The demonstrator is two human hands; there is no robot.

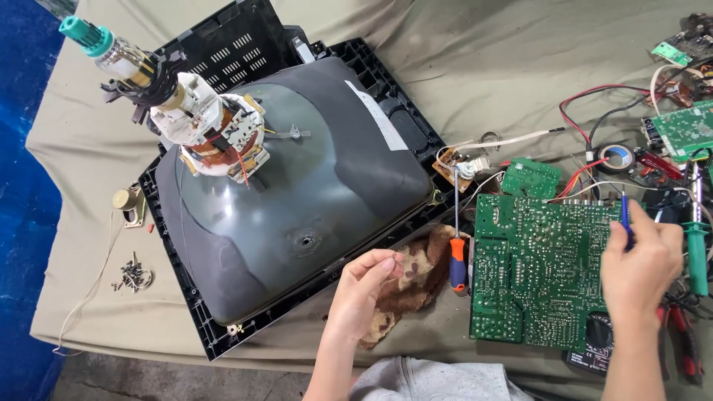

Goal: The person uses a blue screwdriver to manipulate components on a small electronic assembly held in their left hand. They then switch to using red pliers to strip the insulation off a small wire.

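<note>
Right in the lower middle of the frame, the person's left hand (365, 286) hovers with thumb and fingertips pinched together, as if on something tiny; whatever it is, it's too small for me to make out. Just beneath that hand lies a brown patterned rag (412, 286), and beside the rag rests a screwdriver (457, 252) with an orange and blue handle, its shaft pointing up the frame. Over on the right, the right hand (640, 267) is curled around a slim blue-handled tool (625, 215), held upright like a pen, tip down over the big green circuit board (538, 271), which lies solder side up on the cloth-covered table (475, 67). A smaller green board (530, 178) sits just above it, tangled in red, black and white wires. Filling the left and centre is a picture tube (297, 193), face down in its black plastic front frame (186, 297), neck and copper yoke (212, 141) jutting toward the upper left. A little pile of screws (132, 276) lies at the far left, near a small brass-coloured part (130, 202). At the right edge, a green-handled tool (697, 252) and a roll of black tape (616, 157) lie among more boards.
</note>
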